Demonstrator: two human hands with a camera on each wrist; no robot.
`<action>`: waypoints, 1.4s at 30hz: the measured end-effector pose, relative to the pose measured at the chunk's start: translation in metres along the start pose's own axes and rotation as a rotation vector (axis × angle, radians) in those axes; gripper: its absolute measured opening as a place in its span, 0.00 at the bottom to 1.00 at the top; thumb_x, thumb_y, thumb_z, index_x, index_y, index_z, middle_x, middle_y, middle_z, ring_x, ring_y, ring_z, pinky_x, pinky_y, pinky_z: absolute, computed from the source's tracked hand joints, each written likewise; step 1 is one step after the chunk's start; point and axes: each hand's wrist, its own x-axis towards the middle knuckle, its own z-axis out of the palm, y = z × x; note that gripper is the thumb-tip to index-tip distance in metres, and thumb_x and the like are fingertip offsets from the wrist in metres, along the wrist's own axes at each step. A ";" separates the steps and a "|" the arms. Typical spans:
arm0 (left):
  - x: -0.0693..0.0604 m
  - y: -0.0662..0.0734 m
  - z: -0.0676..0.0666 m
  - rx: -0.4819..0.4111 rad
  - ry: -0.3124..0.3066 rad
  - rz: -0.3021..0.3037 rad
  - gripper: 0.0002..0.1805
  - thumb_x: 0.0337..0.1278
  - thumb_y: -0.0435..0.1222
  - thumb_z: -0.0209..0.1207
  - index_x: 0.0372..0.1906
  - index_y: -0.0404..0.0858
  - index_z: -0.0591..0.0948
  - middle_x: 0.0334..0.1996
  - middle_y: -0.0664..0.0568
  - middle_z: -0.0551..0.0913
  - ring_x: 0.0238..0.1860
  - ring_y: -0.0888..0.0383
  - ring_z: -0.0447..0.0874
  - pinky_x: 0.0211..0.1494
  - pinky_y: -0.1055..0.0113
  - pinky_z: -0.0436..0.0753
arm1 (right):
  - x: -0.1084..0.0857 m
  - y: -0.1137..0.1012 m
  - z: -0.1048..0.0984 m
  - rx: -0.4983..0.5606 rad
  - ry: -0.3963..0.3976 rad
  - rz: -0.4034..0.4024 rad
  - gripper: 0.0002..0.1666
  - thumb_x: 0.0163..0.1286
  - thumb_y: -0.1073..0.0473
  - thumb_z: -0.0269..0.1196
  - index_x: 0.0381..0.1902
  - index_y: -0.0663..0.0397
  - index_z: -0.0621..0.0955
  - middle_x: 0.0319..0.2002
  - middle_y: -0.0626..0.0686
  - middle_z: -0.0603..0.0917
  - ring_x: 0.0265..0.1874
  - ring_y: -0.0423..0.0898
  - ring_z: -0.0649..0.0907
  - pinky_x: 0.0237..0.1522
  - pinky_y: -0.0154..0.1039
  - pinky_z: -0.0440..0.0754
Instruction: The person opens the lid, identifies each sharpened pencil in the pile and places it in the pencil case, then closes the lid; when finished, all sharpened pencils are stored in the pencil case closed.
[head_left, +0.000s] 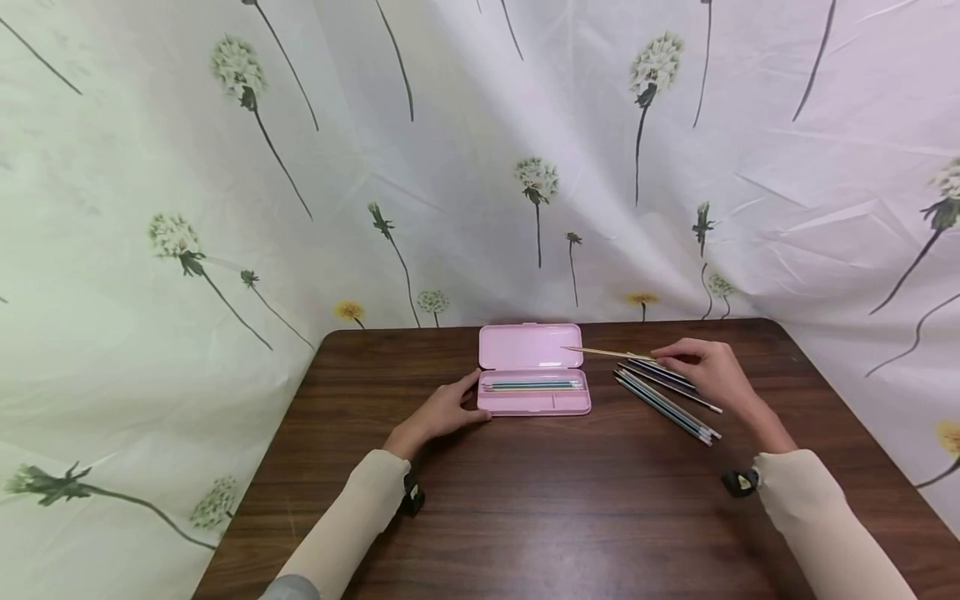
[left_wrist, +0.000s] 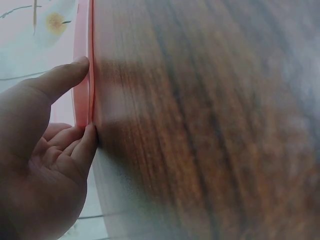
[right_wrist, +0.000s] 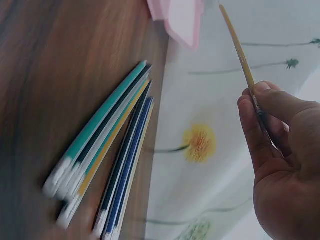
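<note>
A pink pencil case (head_left: 534,413) lies with its lid up on the table, several pencils (head_left: 528,386) in its long compartment. My left hand (head_left: 442,408) grips the left end of the case, thumb at the front edge and fingers round the corner, as the left wrist view shows. Between thumb and fingers, my right hand (head_left: 708,371) pinches a yellow pencil (right_wrist: 239,47). It is raised above the table, and its far end points left across the open lid (head_left: 517,346). Part of this pencil is hidden in the hand.
Two loose groups of pencils lie right of the case: teal and grey ones (head_left: 663,407) in front, dark blue and black ones (right_wrist: 131,157) partly under my right hand. A white flowered cloth (head_left: 465,167) hangs behind the brown table (head_left: 525,508).
</note>
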 end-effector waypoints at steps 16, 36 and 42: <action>0.000 0.001 0.000 0.003 0.013 -0.007 0.49 0.69 0.46 0.70 0.86 0.40 0.58 0.84 0.45 0.61 0.78 0.46 0.73 0.79 0.51 0.75 | 0.038 -0.019 0.047 0.184 -0.088 -0.017 0.10 0.72 0.68 0.70 0.47 0.53 0.93 0.43 0.55 0.94 0.40 0.38 0.90 0.39 0.24 0.84; 0.000 0.000 0.001 0.002 0.008 -0.013 0.50 0.69 0.47 0.70 0.86 0.41 0.58 0.84 0.45 0.61 0.77 0.45 0.74 0.78 0.50 0.75 | 0.052 -0.020 0.111 0.212 -0.157 0.008 0.07 0.68 0.70 0.73 0.41 0.56 0.94 0.41 0.56 0.94 0.37 0.40 0.85 0.39 0.31 0.82; 0.000 0.000 0.002 0.008 0.011 -0.012 0.50 0.68 0.47 0.71 0.86 0.40 0.58 0.84 0.44 0.62 0.77 0.45 0.74 0.78 0.50 0.76 | 0.055 -0.016 0.125 0.196 -0.169 0.010 0.07 0.68 0.69 0.73 0.40 0.55 0.94 0.41 0.55 0.94 0.39 0.40 0.86 0.42 0.30 0.82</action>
